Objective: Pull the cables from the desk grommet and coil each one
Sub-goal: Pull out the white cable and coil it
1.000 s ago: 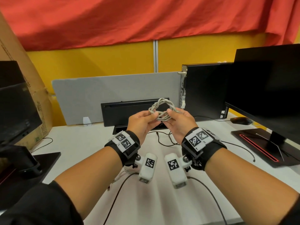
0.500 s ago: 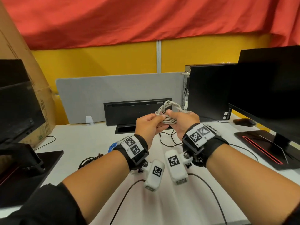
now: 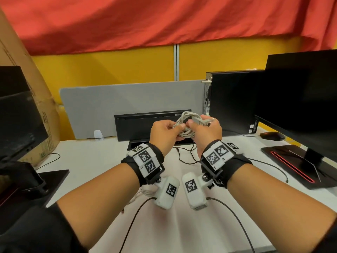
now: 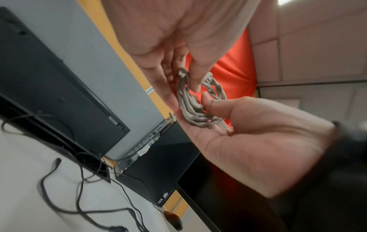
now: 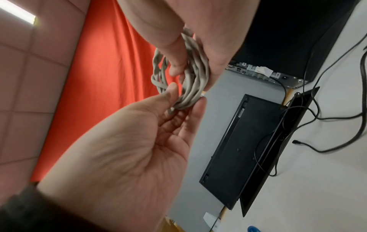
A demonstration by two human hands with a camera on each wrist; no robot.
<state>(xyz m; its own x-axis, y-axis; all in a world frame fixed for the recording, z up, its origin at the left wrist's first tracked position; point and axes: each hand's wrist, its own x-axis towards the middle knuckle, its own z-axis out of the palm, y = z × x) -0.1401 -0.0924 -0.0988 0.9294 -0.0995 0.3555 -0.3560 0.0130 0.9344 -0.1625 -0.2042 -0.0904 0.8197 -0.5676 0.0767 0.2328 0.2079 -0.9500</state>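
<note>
Now finishing one grey coil, held up over the desk.
Left hand (image 3: 165, 133) and right hand (image 3: 207, 131) are both pinching the grey cable (image 3: 187, 125), wound into a small bundle, thumbs and fingers curled round it. Black cables (image 3: 186, 157) are lying loose by the desk grommet (image 3: 135, 144), seemingly uncoiled yet.

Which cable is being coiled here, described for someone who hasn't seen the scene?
Look above the white desk, before the open black grommet flap. The grey cable is held between both hands, wound into a small ring; the thin black cables lie loose.
</note>
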